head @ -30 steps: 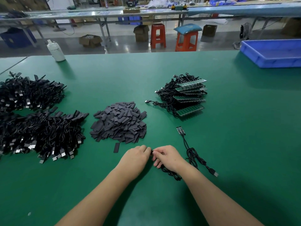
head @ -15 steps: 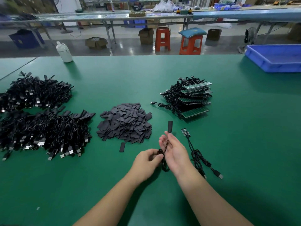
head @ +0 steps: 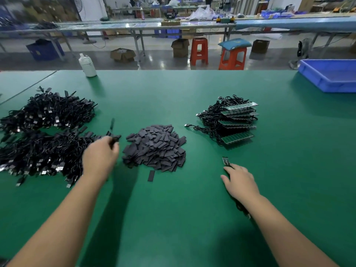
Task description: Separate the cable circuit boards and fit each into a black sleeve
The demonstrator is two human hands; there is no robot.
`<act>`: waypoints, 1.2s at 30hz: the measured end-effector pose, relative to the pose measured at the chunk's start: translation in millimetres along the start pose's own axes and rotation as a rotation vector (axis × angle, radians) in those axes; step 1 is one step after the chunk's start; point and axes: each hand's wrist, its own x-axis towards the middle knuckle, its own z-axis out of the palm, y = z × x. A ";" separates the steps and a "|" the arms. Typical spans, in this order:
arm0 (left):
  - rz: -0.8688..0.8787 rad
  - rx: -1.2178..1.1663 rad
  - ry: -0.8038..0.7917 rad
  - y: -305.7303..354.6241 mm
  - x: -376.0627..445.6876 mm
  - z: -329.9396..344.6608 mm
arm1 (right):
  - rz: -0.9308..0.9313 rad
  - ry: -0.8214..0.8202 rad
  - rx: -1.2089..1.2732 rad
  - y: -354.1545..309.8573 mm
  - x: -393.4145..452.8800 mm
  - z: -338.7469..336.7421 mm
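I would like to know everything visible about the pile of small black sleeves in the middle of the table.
The pile of black sleeves is a loose, low heap of many short, flat, matte dark grey-black pieces, rectangular and lying at all angles. It rests on the green table, between the finished cable heap and the stack of boards. One single sleeve lies apart, just in front of it. The left hand is close to its left edge; neither hand clearly touches it.
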 end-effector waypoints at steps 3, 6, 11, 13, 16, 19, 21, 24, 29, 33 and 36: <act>-0.132 0.123 -0.006 -37.5 25.8 -6.1 | 0.002 0.092 0.038 -0.2 -2.0 -5.3; -0.261 0.113 -0.093 -64.2 38.2 -7.7 | 0.049 0.132 0.086 -9.0 -5.7 -8.7; -0.288 0.079 -0.176 -80.6 48.3 -11.9 | 0.180 0.071 0.258 -18.2 -1.3 -9.1; -0.297 0.063 -0.195 -84.5 56.4 -15.8 | 0.222 0.019 0.318 -19.2 4.3 -8.1; -0.321 0.121 -0.260 -87.6 57.6 -18.8 | 0.281 -0.032 0.381 -19.8 11.1 -8.9; -0.308 0.190 -0.288 -82.9 47.7 -17.3 | 0.294 -0.054 0.392 -20.2 14.3 -9.2; -0.296 0.212 -0.278 -78.0 42.8 -14.8 | 0.285 -0.042 0.395 -21.4 14.5 -7.8; -0.241 0.349 -0.186 -64.6 37.3 -12.6 | 0.291 -0.007 0.389 -26.6 13.8 -5.4; 0.074 0.204 0.104 -20.4 19.9 -3.6 | 0.292 -0.022 0.386 -36.8 14.5 -3.2; 0.199 -0.124 -0.067 37.0 -5.0 13.3 | 0.236 -0.012 0.662 -40.0 13.7 -3.8; 0.122 -0.454 -0.420 83.2 -34.2 34.0 | 0.134 0.035 0.826 -49.6 11.0 -11.2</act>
